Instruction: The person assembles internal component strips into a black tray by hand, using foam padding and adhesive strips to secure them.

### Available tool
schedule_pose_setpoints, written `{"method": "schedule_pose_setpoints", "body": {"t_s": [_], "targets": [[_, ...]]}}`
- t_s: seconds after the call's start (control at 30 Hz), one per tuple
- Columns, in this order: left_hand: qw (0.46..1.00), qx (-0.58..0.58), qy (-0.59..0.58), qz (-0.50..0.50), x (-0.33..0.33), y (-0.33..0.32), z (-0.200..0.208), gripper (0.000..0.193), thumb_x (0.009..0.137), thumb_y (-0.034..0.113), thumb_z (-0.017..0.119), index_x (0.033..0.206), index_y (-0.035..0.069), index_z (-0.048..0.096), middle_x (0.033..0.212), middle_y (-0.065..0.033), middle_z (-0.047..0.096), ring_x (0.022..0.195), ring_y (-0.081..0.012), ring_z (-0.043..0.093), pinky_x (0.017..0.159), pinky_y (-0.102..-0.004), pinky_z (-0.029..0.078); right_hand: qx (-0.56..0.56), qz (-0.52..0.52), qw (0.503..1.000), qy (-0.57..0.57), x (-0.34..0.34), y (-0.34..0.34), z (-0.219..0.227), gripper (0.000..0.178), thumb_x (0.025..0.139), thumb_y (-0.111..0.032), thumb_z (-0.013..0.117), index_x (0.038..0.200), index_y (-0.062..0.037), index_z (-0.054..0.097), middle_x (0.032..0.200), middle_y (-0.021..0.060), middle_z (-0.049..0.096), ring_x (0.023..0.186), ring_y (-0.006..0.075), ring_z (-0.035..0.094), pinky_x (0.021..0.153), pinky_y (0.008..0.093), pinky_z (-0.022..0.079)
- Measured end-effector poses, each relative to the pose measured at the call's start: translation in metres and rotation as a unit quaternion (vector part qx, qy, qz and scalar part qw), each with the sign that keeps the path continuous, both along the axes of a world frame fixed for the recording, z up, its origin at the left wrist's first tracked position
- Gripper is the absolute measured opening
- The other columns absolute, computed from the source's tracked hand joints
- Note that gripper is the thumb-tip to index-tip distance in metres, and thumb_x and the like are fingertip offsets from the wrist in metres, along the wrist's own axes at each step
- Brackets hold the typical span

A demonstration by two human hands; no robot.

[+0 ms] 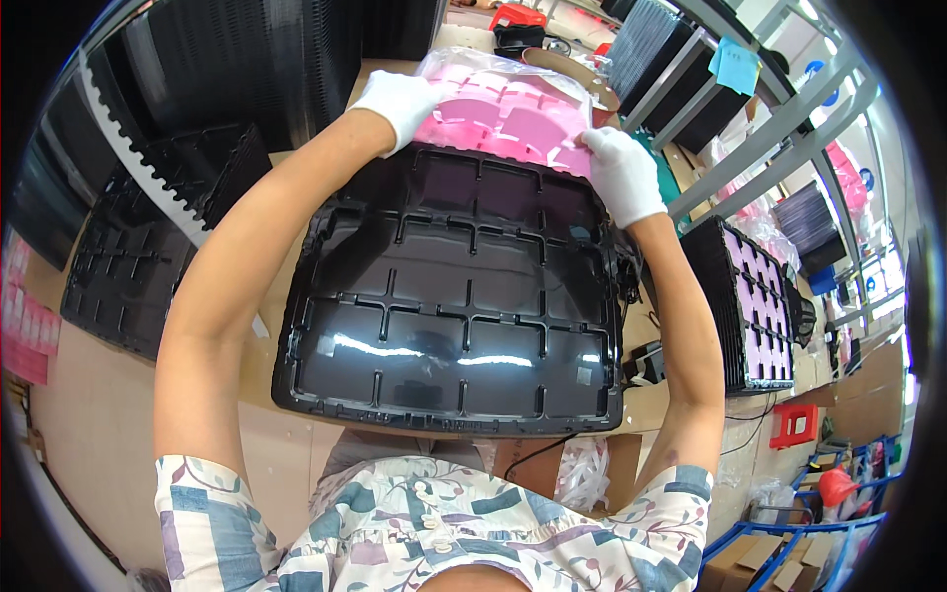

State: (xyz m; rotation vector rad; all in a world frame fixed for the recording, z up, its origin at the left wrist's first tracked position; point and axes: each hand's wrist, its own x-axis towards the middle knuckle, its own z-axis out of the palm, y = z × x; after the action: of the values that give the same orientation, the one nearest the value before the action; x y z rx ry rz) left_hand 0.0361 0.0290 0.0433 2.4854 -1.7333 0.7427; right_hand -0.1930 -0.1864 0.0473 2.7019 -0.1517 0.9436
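Note:
My left hand [400, 105], in a white glove, is closed on the left edge of a pink plastic sheet [483, 116] at the far end of the table. My right hand [623, 176], gloved as well, pinches the same sheet at its right edge. Clear, wrinkled film [493, 65] lies along the sheet's far side. Closer to me is a glossy black plastic tray [434, 266] with ridges dividing it into rectangular compartments. The sheet's near edge meets the tray's far edge. Some of my fingertips are hidden from view.
Black trays [138, 237] lean at the left beside tall dark stacks [237, 74]. On the right stands a tray stack [755, 306] with pale pink pieces, near grey metal rails [730, 178]. A red stool [794, 425] and cardboard boxes [745, 562] are on the floor.

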Motion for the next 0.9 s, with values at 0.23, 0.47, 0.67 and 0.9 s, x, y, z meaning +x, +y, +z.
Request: {"method": "schedule_pose_setpoints", "body": {"t_s": [0.23, 0.47, 0.67, 0.9], "targets": [[0.994, -0.095, -0.036, -0.043, -0.017, 0.07, -0.022, 0.004, 0.078, 0.007, 0.06, 0.08, 0.011, 0.061, 0.079, -0.0087, 0.06, 0.08, -0.0301, 0.062, 0.069, -0.0419, 0.05, -0.043, 0.097, 0.993, 0.047, -0.058, 0.061, -0.012, 0.022, 0.076, 0.004, 0.057, 0.093, -0.008, 0.062, 0.082, 0.0113, 0.063, 0.081, 0.0303, 0.061, 0.074, 0.0398, 0.048], [0.973, -0.213, 0.08, -0.051, -0.094, 0.143, -0.036, 0.014, 0.079, 0.005, 0.065, 0.091, 0.011, 0.062, 0.09, -0.006, 0.058, 0.081, -0.0298, 0.061, 0.069, -0.0373, 0.05, -0.05, 0.11, 0.992, 0.046, -0.112, 0.087, -0.027, 0.025, 0.075, 0.0, 0.059, 0.097, -0.0103, 0.062, 0.08, 0.0052, 0.063, 0.075, 0.0255, 0.061, 0.073, 0.0369, 0.048], [0.944, -0.255, 0.159, -0.135, -0.118, 0.175, -0.049, 0.027, 0.076, -0.008, 0.061, 0.098, 0.008, 0.061, 0.098, -0.0106, 0.064, 0.086, -0.0328, 0.064, 0.073, -0.0355, 0.053, 0.106, 0.096, 0.99, 0.002, -0.136, 0.098, -0.021, 0.017, 0.07, -0.003, 0.071, 0.08, -0.0078, 0.057, 0.075, 0.0081, 0.059, 0.076, 0.0292, 0.058, 0.071, 0.0378, 0.046], [0.796, -0.316, 0.511, -0.07, -0.138, 0.195, -0.052, 0.028, 0.083, -0.013, 0.058, 0.108, -0.001, 0.058, 0.098, -0.0036, 0.064, 0.096, -0.0111, 0.062, 0.085, -0.0231, 0.048, 0.134, 0.114, 0.984, -0.02, -0.152, 0.109, -0.025, 0.02, 0.068, -0.001, 0.072, 0.084, -0.0078, 0.062, 0.08, 0.0067, 0.064, 0.079, 0.028, 0.062, 0.073, 0.036, 0.048]]}}
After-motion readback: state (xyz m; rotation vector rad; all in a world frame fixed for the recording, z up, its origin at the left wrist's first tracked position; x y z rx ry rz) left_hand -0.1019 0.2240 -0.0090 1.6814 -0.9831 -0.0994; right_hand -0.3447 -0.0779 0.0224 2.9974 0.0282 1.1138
